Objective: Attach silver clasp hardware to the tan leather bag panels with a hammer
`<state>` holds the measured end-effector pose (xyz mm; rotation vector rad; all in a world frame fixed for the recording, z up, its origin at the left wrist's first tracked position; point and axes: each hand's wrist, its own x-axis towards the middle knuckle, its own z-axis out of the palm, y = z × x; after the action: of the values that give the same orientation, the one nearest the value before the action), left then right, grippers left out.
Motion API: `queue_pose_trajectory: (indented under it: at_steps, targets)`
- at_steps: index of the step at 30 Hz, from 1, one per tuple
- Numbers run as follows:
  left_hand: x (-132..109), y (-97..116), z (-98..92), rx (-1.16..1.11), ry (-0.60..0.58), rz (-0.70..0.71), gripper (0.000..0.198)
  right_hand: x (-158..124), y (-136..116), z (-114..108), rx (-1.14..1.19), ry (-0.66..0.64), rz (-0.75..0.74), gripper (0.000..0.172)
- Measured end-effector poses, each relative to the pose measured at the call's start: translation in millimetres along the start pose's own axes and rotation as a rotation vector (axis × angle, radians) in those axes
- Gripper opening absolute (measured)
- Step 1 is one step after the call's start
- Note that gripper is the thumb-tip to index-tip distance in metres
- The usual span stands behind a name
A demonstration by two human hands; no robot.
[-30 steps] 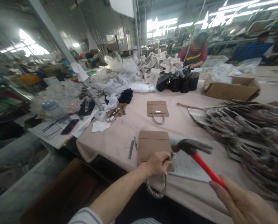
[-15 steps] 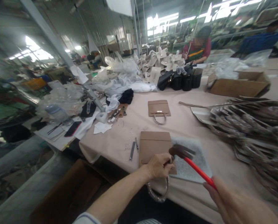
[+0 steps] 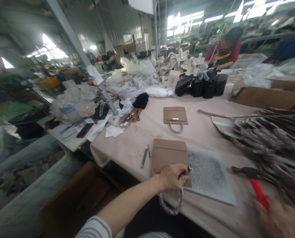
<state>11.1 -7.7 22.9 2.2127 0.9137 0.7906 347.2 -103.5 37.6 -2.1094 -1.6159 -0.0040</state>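
My left hand (image 3: 174, 177) is closed in a pinch at the lower right part of a tan bag panel (image 3: 169, 153), with a small metal piece (image 3: 189, 169) showing at its fingertips. A wrapped handle (image 3: 171, 206) hangs from the panel over the table's front edge. Beneath the panel's right side lies a speckled grey slab (image 3: 209, 175). At the lower right, my right hand (image 3: 278, 213), blurred, grips the red handle of a hammer (image 3: 260, 195), whose dark head is right of the slab. Left of the panel are a flat metal strip (image 3: 144, 158) and a thin metal tool (image 3: 149, 152).
Another tan panel (image 3: 175, 115) with a handle lies farther back. Wrapped handles (image 3: 268, 138) are piled at right, near a cardboard box (image 3: 268, 96). Black bags (image 3: 202, 86) stand at the back, where a person (image 3: 226, 54) works. A phone (image 3: 85, 130) lies at left.
My right hand has moved the hammer right, away from my left hand and the slab. My left hand keeps its pinch at the panel. The view has shifted slightly.
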Motion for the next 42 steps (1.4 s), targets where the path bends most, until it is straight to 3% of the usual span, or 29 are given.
queue_pose_trajectory:
  at_steps: [2, 4, 8, 10, 12, 14, 16, 19, 22, 24, 27, 29, 34, 36, 42]
  targets:
    - [-0.8, 1.6, -2.8, 0.001, -0.011, -0.027, 0.003, -1.9, -30.5, 9.5, -0.045, 0.02, -0.149, 0.037]
    - [-2.3, 3.1, -3.9, -0.023, -0.016, -0.038, 0.005, -6.3, -73.1, 25.1, 0.052, 0.083, -0.371, 0.039]
    - [-2.8, 5.4, 2.3, -0.196, 0.006, -0.084, 0.01, -20.2, -142.4, 70.1, 0.117, -0.004, -0.507, 0.038]
    - [3.4, 4.4, 4.2, -0.358, 0.117, -0.232, 0.015, -25.6, -154.5, 85.8, 0.104, -0.042, -0.504, 0.037]
    - [15.4, -0.6, -3.5, -0.521, 0.329, -0.429, 0.029, -26.7, -154.6, 91.5, 0.091, -0.066, -0.496, 0.037]
    - [28.5, -11.1, -26.0, -0.588, 0.53, -0.566, 0.043, -23.7, -150.5, 89.8, 0.081, -0.09, -0.502, 0.035]
    - [34.6, -26.8, -61.9, -0.429, 0.568, -0.634, 0.045, -18.7, -148.4, 85.1, 0.07, -0.107, -0.508, 0.033]
    - [21.2, -54.5, -122.1, 0.298, 0.32, -0.792, 0.041, -12.5, -152.2, 80.2, 0.058, -0.119, -0.522, 0.026]
    - [-8.6, -77.8, -162.0, 0.535, 0.224, -0.887, 0.034, -7.9, -159.6, 80.2, 0.068, -0.164, -0.618, 0.017]
    - [-26.8, -86.3, -170.9, 0.587, 0.179, -0.912, 0.026, -3.7, -163.2, 81.5, 0.082, -0.222, -0.728, 0.013]
    - [-43.2, -83.1, -162.3, 0.647, 0.143, -0.856, 0.013, 4.1, -164.9, 81.8, 0.082, -0.282, -0.866, 0.015]
    - [-47.6, -69.7, -146.2, 0.645, 0.139, -0.768, 0.017, 8.6, -164.0, 80.6, 0.066, -0.293, -0.945, 0.016]
    - [-47.0, -21.8, -93.8, 0.509, -0.092, -0.225, 0.009, 11.8, -161.6, 78.5, 0.01, -0.259, -1.095, 0.026]
    - [-43.2, -9.3, -78.9, 0.564, -0.193, -0.136, 0.009, 9.5, -162.1, 78.7, -0.011, -0.237, -1.117, 0.029]
    - [-30.8, -0.3, -72.9, 0.775, -0.439, -0.006, 0.009, 5.2, -161.3, 76.0, -0.025, -0.17, -1.116, 0.028]
